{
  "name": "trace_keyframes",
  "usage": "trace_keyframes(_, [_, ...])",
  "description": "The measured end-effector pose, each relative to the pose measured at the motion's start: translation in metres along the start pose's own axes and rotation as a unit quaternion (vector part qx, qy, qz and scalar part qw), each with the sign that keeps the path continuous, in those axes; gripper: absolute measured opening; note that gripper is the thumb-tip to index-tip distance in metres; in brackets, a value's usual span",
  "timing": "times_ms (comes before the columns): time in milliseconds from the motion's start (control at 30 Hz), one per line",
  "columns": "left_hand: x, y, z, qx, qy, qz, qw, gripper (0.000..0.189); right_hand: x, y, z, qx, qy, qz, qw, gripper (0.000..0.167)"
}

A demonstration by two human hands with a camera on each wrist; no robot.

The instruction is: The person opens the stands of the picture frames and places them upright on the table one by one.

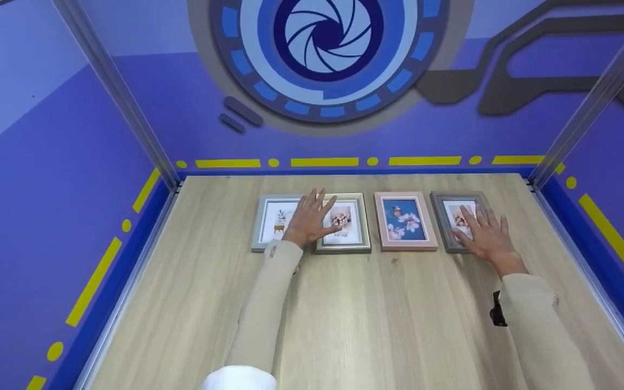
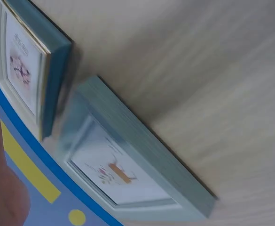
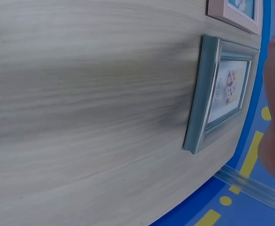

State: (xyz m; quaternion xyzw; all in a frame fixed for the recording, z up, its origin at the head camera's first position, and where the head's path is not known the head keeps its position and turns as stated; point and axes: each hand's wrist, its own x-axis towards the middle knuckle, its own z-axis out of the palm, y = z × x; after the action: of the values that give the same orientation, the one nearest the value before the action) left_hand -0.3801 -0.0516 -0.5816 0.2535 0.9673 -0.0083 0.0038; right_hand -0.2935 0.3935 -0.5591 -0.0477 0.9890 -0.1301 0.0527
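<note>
Four picture frames would make a row, so several lie side by side at the table's far end. My left hand (image 1: 311,219), fingers spread, is over the gap between a pale blue-grey frame (image 1: 272,223) and a silver-gold frame (image 1: 351,227), hiding part of each. In the left wrist view the blue-grey frame (image 2: 146,146) is close, with the silver-gold frame (image 2: 52,89) beyond. To the right lies a pink frame (image 1: 405,219) with a blossom picture. My right hand (image 1: 485,233) spreads over a dark grey frame (image 1: 443,227), also visible as a grey frame (image 3: 226,89) in the right wrist view.
The wooden table (image 1: 344,309) reaches to a purple-blue back wall (image 1: 344,141) with yellow marks. Side walls stand left and right, with metal posts (image 1: 122,97) in the corners. A black object (image 1: 498,310) is at the right sleeve.
</note>
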Motion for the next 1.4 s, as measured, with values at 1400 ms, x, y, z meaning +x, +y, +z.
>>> trace_keyframes(1400, [0.065,0.274,-0.004,-0.630,-0.082,-0.070,0.7690,0.064,-0.010,0.053,0.032,0.070,0.053,0.145,0.9856,0.056])
